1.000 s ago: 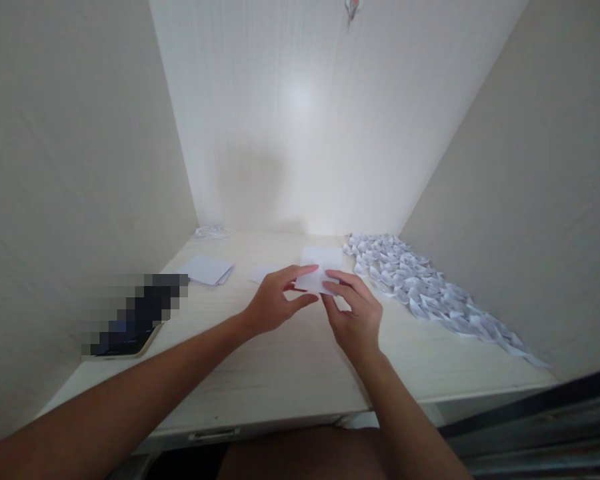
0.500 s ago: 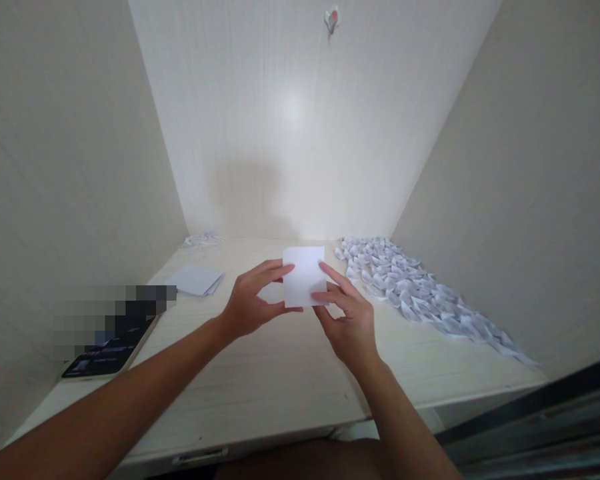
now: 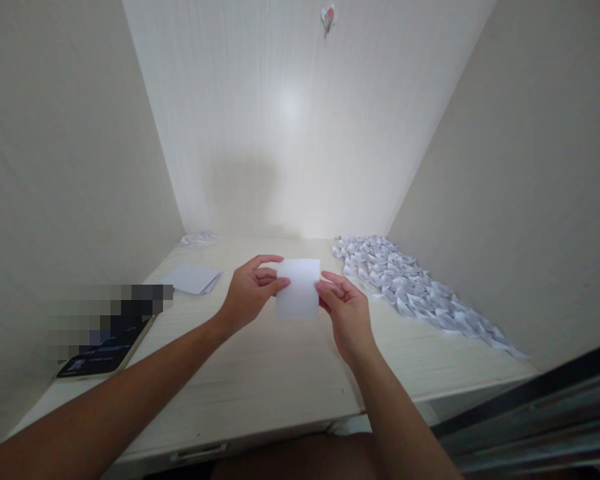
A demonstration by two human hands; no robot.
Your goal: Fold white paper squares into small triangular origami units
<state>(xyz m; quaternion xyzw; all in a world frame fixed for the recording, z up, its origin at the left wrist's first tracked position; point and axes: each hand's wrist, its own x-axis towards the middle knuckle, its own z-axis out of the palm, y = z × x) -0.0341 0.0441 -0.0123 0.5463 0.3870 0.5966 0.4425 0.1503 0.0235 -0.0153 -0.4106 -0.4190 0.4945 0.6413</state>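
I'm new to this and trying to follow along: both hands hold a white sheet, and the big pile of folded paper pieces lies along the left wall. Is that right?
Not quite: the head view shows the pile of folded paper pieces lying along the right wall. The left hand and right hand do both hold the white sheet.

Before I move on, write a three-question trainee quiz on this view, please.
1. Fill in: the dark-screened device is on the desk's ____ side.
2. Which lies along the right wall? A) stacked white sheets B) overlapping paper pieces C) the dark-screened device
3. True or false: the left hand and right hand hold opposite edges of the white paper.

Key: 1. left; 2. B; 3. true.
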